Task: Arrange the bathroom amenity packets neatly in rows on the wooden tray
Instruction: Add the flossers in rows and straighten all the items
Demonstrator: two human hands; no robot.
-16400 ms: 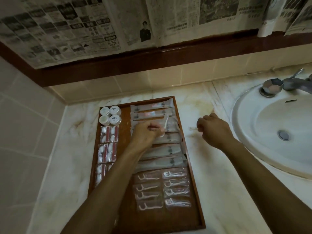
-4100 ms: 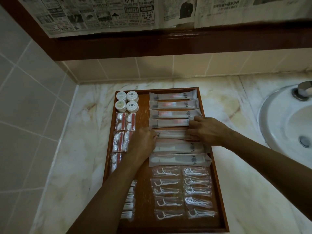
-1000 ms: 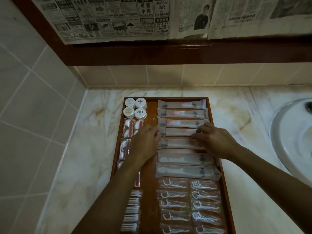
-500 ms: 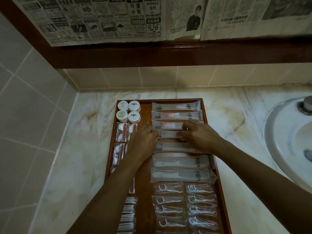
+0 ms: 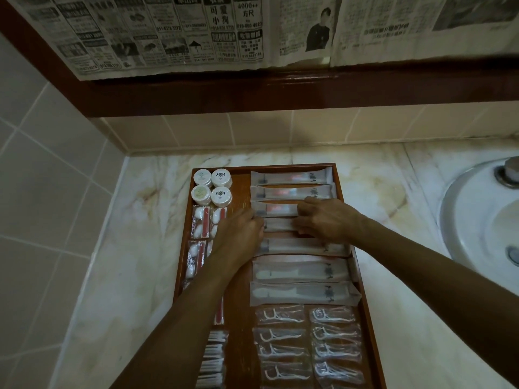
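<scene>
- A wooden tray (image 5: pixel 341 175) sat on a marble counter (image 5: pixel 126 248) in a tiled corner, with a white sink (image 5: pixel 477 228) to its right.
- Long translucent packets (image 5: pixel 292 178) lay in a stacked column on the tray's right half, each placed crosswise.
- The left hand (image 5: pixel 238 237) rested at the left end of the fourth long packet (image 5: pixel 279 224). Its fingers were bent onto the packet's end, but it was not possible to tell whether they pinched it or only pressed it.
- The right hand (image 5: pixel 325 220) lay across the right ends of the third and fourth packets, fingers mostly straight and pressing down flat.
- Four small round white tubs (image 5: pixel 212 188) stood in a square at the far left corner.
- Cotton pad packets (image 5: pixel 200 223) ran down the left edge, with cotton bud packets (image 5: pixel 213 357) nearer.
- Floss pick packets (image 5: pixel 307 343) filled two neat columns at the near right.
- The long packets looked very light, thin and slippery, with soft film around a stiff item inside. They would likely slide easily, so steadying both ends and nudging sideways seemed the safest way to square them.
</scene>
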